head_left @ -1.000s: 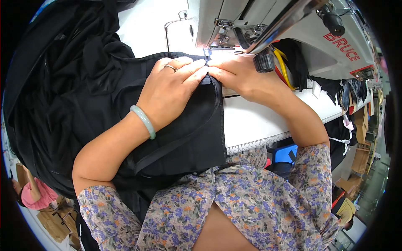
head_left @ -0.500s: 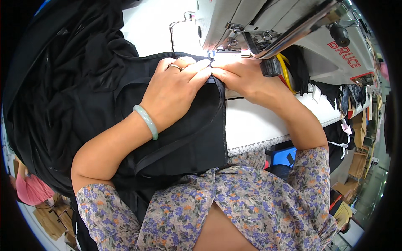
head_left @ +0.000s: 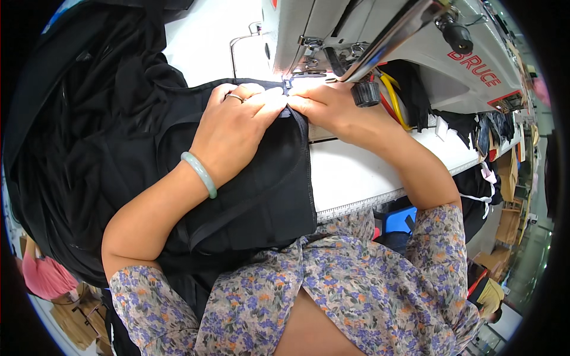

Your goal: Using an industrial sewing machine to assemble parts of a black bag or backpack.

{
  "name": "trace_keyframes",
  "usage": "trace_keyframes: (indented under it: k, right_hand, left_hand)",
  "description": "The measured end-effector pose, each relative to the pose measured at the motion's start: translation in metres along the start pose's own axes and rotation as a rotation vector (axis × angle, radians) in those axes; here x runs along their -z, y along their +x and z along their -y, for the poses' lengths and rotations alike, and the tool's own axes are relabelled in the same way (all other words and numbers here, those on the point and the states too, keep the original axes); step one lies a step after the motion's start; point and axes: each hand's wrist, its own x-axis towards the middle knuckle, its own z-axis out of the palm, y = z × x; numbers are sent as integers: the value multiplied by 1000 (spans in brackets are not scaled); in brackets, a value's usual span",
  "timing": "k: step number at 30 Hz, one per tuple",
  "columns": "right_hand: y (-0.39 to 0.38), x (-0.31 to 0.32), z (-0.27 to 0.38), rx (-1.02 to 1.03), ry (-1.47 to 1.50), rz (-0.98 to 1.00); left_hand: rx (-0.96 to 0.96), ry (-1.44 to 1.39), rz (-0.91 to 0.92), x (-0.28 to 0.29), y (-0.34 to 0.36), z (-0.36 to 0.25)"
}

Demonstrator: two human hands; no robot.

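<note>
A large piece of black fabric (head_left: 261, 196) lies over the left side of the white table, its right edge running toward me. At the upper end of that edge, my left hand (head_left: 234, 127) presses down with fingers closed on the cloth. Close against it, my right hand (head_left: 338, 107) pinches the same edge from the right. Both sets of fingertips are right by the needle area of a white sewing machine (head_left: 392, 47); glare there blurs the detail. A black knob (head_left: 366, 94) hangs just above my right hand.
A bent wire guide (head_left: 233, 53) stands behind the fabric. Yellow and red tubes (head_left: 396, 101) lie beside the machine's arm. A ruler strip (head_left: 356, 205) follows the table's near edge. Cloth scraps (head_left: 496, 127) sit at the right. A person in pink (head_left: 47, 276) is at the far left.
The machine appears slightly further left and my hands, with the fabric edge, sit slightly further left in the view. Both hands keep the same hold on the cloth.
</note>
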Motion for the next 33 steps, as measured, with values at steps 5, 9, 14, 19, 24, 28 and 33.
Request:
trace_keyframes:
  k: [5,9,14,19,24,28,33]
  right_hand:
    - [-4,6,2,-3,-67,31]
    - [-1,8,5,-3,-85,25]
    - [1,10,10,-15,-107,48]
    - [4,7,11,-36,-93,23]
    - [2,-5,6,-55,-39,-23]
    - [1,-11,2,-216,29,354]
    - [3,-13,2,-121,22,4]
  left_hand:
    - [-5,3,9,1,0,1]
    - [-8,-26,-16,2,0,1]
    - [-12,-32,-22,1,2,5]
    - [-46,-48,-70,-1,4,15]
    - [-31,-22,-65,-2,4,16]
    - [-36,-23,-77,-2,5,17]
    - [-34,-26,-94,-4,6,17]
